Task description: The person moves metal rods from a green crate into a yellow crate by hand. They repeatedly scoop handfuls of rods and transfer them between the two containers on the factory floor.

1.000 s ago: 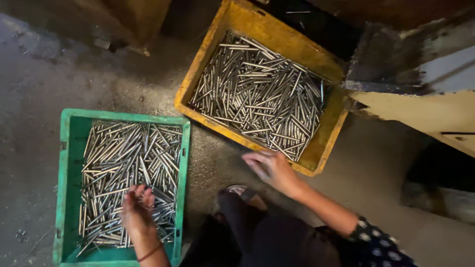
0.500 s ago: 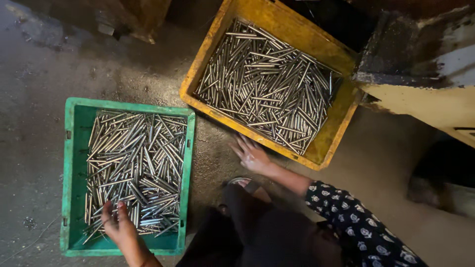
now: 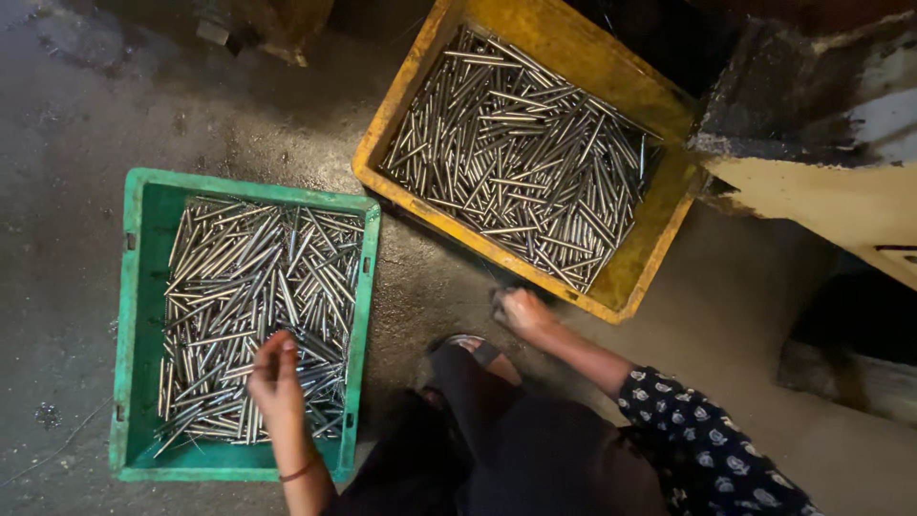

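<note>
Hands are seen from above over two plastic crates set on a grimy concrete floor [image 3: 76, 143]. The left hand [image 3: 275, 375] is lowered into the green crate [image 3: 134, 315], its fingers curled down among the loose metal rods [image 3: 239, 287] near the crate's near edge; whether any rod is pinched cannot be told from this angle. The right hand [image 3: 521, 311] is held low over the bare floor just beside the near corner of the yellow crate [image 3: 401, 96], blurred, with fingers drawn in; nothing can be made out in it. The yellow crate is packed with more steel rods [image 3: 521, 153], mostly lying diagonally. The crates are placed close on either side of the crouched body, so each is within reach of one arm. A dotted dark sleeve [image 3: 697, 449] covers the right arm, and a thin red bangle [image 3: 301, 470] is worn on the left wrist. A worn yellow machine base [image 3: 821, 191] is seen at the right.
</note>
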